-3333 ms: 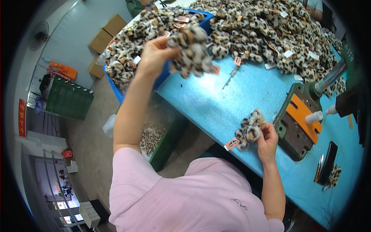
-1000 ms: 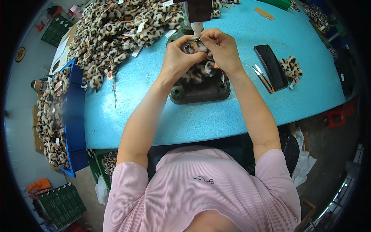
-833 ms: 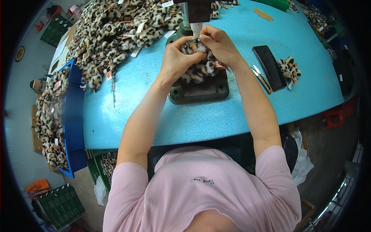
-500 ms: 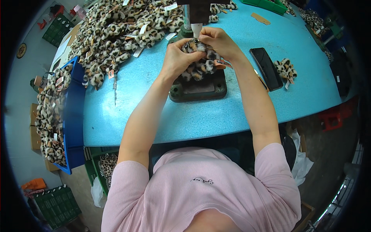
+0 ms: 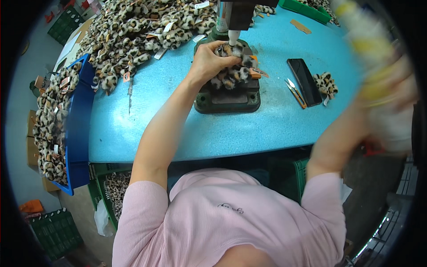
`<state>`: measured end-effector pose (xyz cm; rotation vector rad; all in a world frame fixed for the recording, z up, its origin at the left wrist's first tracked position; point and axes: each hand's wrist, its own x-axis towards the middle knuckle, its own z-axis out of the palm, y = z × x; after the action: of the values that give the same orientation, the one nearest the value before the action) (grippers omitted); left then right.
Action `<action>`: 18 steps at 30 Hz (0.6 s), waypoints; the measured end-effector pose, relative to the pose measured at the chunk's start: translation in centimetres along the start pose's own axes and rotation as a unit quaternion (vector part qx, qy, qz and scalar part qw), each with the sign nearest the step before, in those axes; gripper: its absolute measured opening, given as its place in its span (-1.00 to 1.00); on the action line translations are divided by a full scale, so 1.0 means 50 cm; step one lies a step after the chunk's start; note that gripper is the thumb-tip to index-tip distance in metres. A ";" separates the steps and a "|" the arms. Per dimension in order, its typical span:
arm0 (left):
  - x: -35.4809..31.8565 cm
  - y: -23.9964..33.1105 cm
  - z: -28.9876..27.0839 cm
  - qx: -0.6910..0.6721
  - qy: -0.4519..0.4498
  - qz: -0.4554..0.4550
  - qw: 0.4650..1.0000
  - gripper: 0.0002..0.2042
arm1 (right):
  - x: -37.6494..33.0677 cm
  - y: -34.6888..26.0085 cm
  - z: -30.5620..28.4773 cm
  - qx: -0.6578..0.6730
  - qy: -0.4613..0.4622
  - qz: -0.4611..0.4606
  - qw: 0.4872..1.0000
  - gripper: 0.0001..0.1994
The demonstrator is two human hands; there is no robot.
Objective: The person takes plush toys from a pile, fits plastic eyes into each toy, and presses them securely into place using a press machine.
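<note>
Under the white tip of a bench press (image 5: 234, 37), my left hand (image 5: 208, 61) grips a leopard-spotted plush toy (image 5: 230, 76). Dark, shiny eyes show near the top of the toy, and an orange tag hangs at its right side. The toy rests above the press's dark green base (image 5: 227, 103). At the far right, my right hand (image 5: 393, 84) is raised and smeared by motion. Its fingers appear wrapped round a long yellow-and-white bottle-shaped object (image 5: 369, 44), too blurred to name exactly.
Right of the press lie small orange-handled snips (image 5: 296, 94), a black phone (image 5: 307, 82) and another spotted plush piece (image 5: 326, 85). A large heap of spotted plush pieces (image 5: 133, 35) covers the back left. A full blue bin (image 5: 80, 133) stands at the table's left edge; a green tray (image 5: 307, 10) sits behind.
My right hand has let go of the plush toy and swung far right, where the blurred yellow-and-white object now appears. My left hand still holds the toy under the press tip.
</note>
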<state>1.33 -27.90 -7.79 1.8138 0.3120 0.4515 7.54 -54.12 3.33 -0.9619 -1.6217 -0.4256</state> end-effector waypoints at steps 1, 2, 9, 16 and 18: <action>-0.003 0.008 0.004 -0.007 -0.008 0.001 1.000 -0.58 | 0.028 -0.018 0.015 0.026 -0.017 -0.023 0.999 -0.70; 0.000 0.020 0.019 0.011 -0.010 0.031 0.999 -0.61 | 0.009 -0.024 0.022 0.005 0.040 -0.050 0.998 -0.62; -0.010 0.026 -0.028 0.111 -0.027 0.059 0.992 -0.27 | 0.097 -0.066 -0.007 0.072 0.342 0.068 0.935 -0.38; -0.147 0.361 -0.144 -0.238 -0.177 0.458 0.838 -0.60 | 0.053 -0.091 -0.057 0.292 0.172 0.099 0.936 -0.53; -0.183 0.374 -0.136 -0.228 -0.171 0.471 0.835 -0.61 | 0.056 -0.140 -0.052 0.258 0.173 0.066 0.948 -0.63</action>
<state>-10.25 -31.35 10.48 1.4209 -0.9247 0.7751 3.71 -59.16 8.22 -0.5532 -1.2477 -0.0587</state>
